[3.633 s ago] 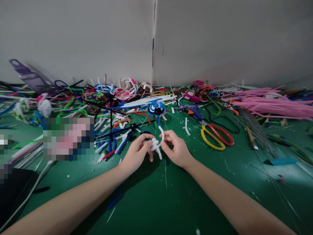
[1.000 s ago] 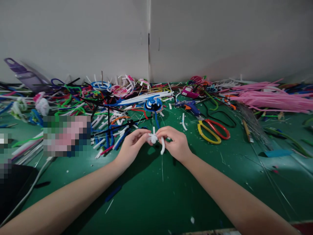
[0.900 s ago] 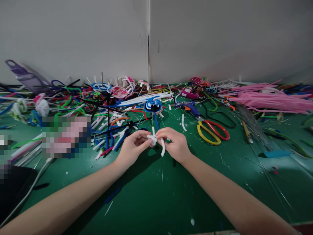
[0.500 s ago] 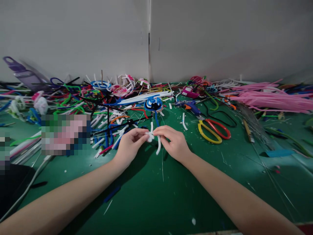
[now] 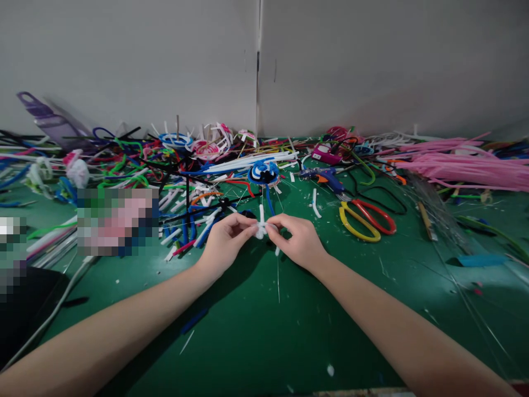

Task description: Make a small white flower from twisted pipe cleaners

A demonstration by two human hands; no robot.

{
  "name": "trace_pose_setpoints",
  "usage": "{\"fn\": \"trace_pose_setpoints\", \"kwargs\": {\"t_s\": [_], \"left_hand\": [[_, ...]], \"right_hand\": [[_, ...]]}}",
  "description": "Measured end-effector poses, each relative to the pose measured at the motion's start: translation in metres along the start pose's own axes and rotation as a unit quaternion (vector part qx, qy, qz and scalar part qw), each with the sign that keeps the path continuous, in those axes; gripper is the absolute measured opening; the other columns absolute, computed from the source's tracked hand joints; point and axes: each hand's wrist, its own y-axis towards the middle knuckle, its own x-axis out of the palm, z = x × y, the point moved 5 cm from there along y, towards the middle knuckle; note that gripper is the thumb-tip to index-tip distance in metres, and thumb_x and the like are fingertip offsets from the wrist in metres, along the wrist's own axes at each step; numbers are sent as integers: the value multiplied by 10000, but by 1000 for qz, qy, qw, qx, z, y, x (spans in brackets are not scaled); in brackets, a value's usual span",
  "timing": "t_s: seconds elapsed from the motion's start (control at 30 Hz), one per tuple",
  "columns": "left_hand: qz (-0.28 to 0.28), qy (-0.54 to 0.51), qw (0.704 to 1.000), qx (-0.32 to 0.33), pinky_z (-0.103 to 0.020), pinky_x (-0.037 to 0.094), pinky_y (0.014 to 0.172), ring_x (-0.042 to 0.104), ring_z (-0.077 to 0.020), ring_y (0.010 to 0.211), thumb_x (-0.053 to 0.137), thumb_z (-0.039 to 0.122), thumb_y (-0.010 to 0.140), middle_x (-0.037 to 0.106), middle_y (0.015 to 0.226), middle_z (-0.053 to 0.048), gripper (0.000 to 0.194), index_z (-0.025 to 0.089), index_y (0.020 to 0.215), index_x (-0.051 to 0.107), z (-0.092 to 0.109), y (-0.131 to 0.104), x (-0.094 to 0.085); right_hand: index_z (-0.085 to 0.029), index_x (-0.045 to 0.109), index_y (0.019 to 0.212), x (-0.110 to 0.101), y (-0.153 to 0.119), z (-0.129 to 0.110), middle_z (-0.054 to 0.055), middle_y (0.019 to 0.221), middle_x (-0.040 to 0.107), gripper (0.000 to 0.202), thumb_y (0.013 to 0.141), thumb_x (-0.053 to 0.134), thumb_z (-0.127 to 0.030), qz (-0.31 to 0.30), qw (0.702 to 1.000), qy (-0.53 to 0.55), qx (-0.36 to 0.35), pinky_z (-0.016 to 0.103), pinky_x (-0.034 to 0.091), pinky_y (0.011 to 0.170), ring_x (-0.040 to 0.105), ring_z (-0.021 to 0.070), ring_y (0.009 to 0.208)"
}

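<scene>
A small bundle of bent white pipe cleaner (image 5: 261,228) is held between my two hands, just above the green table. One white end stands up from it, and another end pokes out below my right fingers. My left hand (image 5: 226,237) pinches its left side between thumb and fingertips. From the right, my right hand (image 5: 296,240) grips it the same way, hiding part of it. Directly beyond my fingertips lies a round blue, white and black pipe-cleaner piece (image 5: 263,173) with a blue stem (image 5: 270,201).
Scissors (image 5: 366,220) with red and yellow handles lie to the right, near a blue glue gun (image 5: 328,181). Pink pipe cleaners (image 5: 467,165) are heaped at the back right. Cut pieces (image 5: 194,220) litter the left, with a purple bottle (image 5: 55,124) behind.
The lower white end, which hung in plain sight beside my right fingers, is now mostly hidden behind them. My right fingers have closed in nearer the bundle. The view has shifted slightly.
</scene>
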Motion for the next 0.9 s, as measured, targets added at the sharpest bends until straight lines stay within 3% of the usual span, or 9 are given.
{"fn": "trace_pose_setpoints", "kwargs": {"t_s": [0.17, 0.33, 0.9], "left_hand": [[-21, -35, 999, -20, -294, 540, 739, 675, -156, 751, 629, 257, 790, 697, 788, -17, 202, 192, 981, 615, 0, -2, 1], [-50, -62, 996, -45, -288, 540, 747, 665, -140, 708, 592, 281, 829, 692, 737, -16, 130, 170, 864, 649, 0, -3, 4], [-67, -41, 996, -34, -289, 534, 720, 642, -135, 670, 549, 263, 855, 657, 724, -11, 115, 179, 858, 627, 2, -1, 4]], "right_hand": [[-171, 634, 795, -1, -2, -2, -9, 641, 639, 168, 881, 508, -241, 26, 999, 17, -22, 211, 400, 540, 570, 89, 571], [-167, 637, 790, 2, -2, -1, -3, 648, 655, 184, 882, 506, -258, 13, 999, 21, -27, 216, 405, 542, 575, 92, 569], [-180, 621, 829, 6, -1, 1, -17, 652, 627, 200, 912, 466, -276, -52, 998, 29, -10, 213, 367, 533, 518, 75, 533]]}}
